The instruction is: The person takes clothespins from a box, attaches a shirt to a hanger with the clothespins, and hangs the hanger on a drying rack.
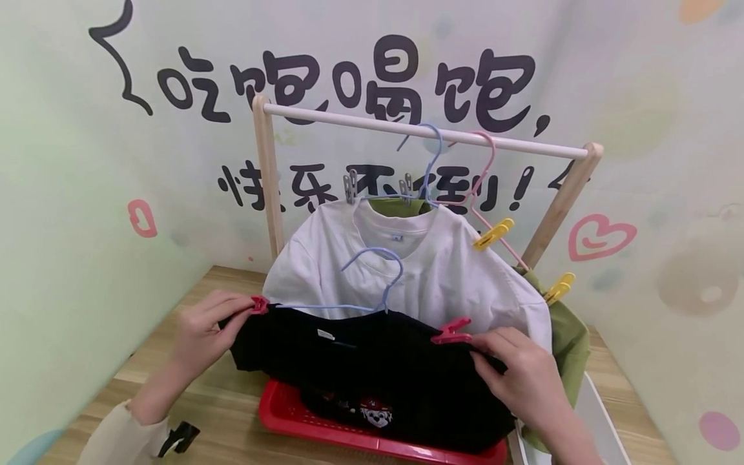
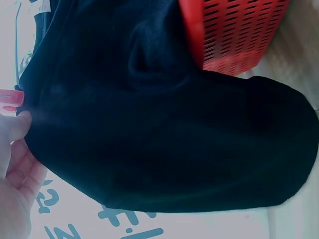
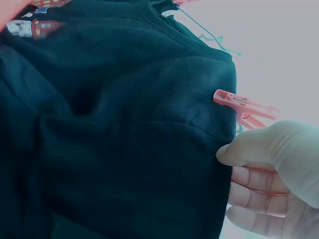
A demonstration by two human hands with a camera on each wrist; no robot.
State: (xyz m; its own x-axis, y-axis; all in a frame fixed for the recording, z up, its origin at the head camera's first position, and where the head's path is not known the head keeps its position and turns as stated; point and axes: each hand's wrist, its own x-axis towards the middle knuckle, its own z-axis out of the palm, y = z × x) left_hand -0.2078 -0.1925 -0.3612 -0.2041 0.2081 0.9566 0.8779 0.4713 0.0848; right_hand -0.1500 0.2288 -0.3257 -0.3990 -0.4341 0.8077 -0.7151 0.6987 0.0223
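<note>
A black T-shirt (image 1: 407, 374) with a cartoon dog print hangs on a blue hanger (image 1: 397, 271) between my hands. My left hand (image 1: 212, 323) pinches its left shoulder beside a pink clothespin (image 1: 259, 305). At the other shoulder my right hand (image 1: 517, 368) pinches the cloth, thumb in front, next to a second pink clothespin (image 1: 452, 331). In the right wrist view that clothespin (image 3: 244, 105) bites the shirt edge just above the thumb. The hanger's hook stands free in front of a white T-shirt (image 1: 401, 258).
The white T-shirt and a green garment (image 1: 569, 342) hang from the rack's white rod (image 1: 360, 123), with yellow clothespins (image 1: 494, 234) on the right side. Below the black shirt sits a red basket (image 1: 279, 413). A white bin (image 1: 601, 420) stands at the right.
</note>
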